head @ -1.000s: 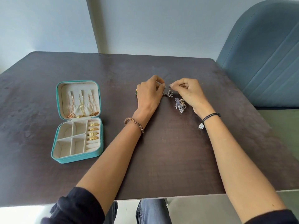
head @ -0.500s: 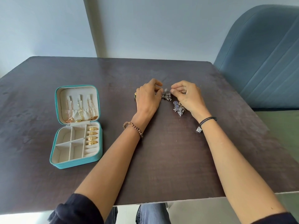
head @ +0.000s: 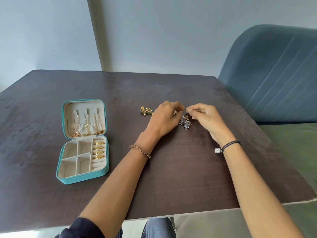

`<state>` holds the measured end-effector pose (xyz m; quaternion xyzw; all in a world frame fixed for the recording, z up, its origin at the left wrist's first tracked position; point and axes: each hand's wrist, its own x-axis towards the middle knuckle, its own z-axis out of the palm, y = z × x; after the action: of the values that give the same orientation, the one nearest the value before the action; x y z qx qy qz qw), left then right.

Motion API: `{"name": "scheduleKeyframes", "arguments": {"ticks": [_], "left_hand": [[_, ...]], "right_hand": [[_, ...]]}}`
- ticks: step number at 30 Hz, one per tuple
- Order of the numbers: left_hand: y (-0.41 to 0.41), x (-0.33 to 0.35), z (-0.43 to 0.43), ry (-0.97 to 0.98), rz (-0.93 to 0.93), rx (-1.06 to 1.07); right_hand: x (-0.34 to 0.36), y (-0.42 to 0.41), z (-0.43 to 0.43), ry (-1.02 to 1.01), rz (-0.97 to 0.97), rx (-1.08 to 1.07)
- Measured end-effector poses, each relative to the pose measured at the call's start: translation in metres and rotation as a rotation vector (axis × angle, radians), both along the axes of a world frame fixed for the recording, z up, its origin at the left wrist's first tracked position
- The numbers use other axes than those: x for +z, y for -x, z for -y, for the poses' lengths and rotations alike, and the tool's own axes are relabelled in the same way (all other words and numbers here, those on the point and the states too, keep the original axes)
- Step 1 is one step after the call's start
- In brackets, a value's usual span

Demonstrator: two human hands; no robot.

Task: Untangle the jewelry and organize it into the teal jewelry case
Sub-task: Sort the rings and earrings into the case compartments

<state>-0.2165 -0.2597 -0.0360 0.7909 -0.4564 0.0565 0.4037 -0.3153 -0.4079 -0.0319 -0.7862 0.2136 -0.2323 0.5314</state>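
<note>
1. While both hands work at frame centre, the left hand point(head: 164, 117) and right hand point(head: 204, 115) meet fingertip to fingertip above the dark bench point(head: 171, 177), each pinched nearly closed.
2. Left hand: a small piece point(head: 175, 112) shows at its fingers. Right hand: fingers curled tight, but what they pinch is too small to tell.
3. Silver tangle point(head: 185, 121) lies on the bench just below the fingertips, between the two hands.
4. Gold-and-green earrings point(head: 146, 111) lie loose just left of the left hand.
5. Teal jewelry case point(head: 82, 177) sits open at frame left, well apart from the hands. Chains point(head: 87, 126) hang in the lid; four gold rings point(head: 100, 150) sit in the roll slots; the divided compartments look empty.
6. Risks, as judged: pulling hard could tighten the snarl or bend a hook; a tiny freed part could slip and vanish against the dark surface; the left wrist sweeping sideways could knock the loose earrings.
</note>
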Motion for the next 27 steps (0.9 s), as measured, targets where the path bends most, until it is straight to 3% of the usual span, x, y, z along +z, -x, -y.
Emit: {"name": "scheduleKeyframes", "arguments": {"ticks": [9,16,21,27], "left_hand": [[-0.004,-0.004,-0.001,-0.098,0.061,-0.024],[0.0,-0.001,0.002,-0.015,0.098,0.029],[0.004,-0.001,0.004,-0.163,0.219,-0.042],[0.002,-0.001,0.006,-0.124,0.103,-0.019]], "right_hand": [[0.005,0.015,0.006,0.133,-0.134,0.078],[0.012,0.025,0.012,0.111,-0.16,0.175],[0.01,0.029,0.013,0.165,-0.186,0.229],[0.012,0.027,0.009,0.29,-0.165,0.127]]}}
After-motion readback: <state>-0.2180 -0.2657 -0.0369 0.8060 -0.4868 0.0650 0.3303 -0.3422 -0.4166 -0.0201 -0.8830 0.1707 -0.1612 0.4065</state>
